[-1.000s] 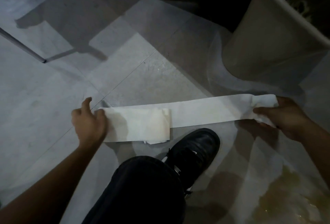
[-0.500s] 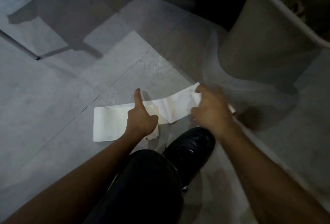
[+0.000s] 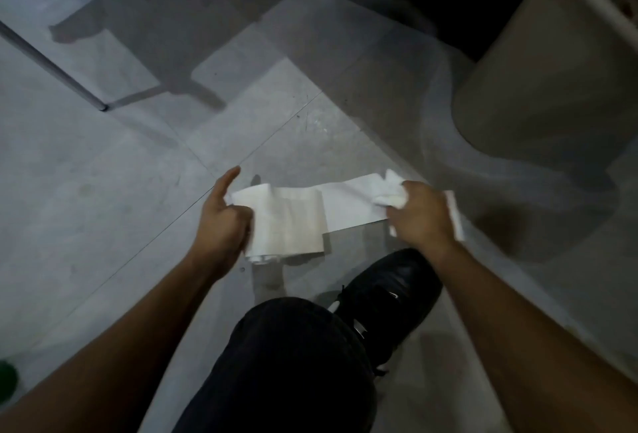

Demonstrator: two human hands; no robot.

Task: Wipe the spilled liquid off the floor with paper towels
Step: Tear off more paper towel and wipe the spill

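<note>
A white strip of paper towel [image 3: 348, 206] stretches between my two hands, held above the grey tiled floor [image 3: 103, 208]. Its left part is folded over into a thicker pad [image 3: 288, 225]. My left hand [image 3: 221, 222] grips the pad's left edge, thumb sticking up. My right hand [image 3: 423, 215] clutches the crumpled right end, and a bit of towel sticks out past it on the right. No spilled liquid shows clearly in this dim view.
A large pale waste bin [image 3: 538, 80] stands at the upper right. A thin metal leg [image 3: 51, 66] meets the floor at the upper left. My dark trouser knee [image 3: 286, 363] and black shoe [image 3: 386, 294] sit below the towel. A green object [image 3: 7, 381] peeks in at lower left.
From a strip stretched wide, my right hand swept left toward the left hand, folding the towel. Now the hands have drawn apart a little, with the strip lifted between them.
</note>
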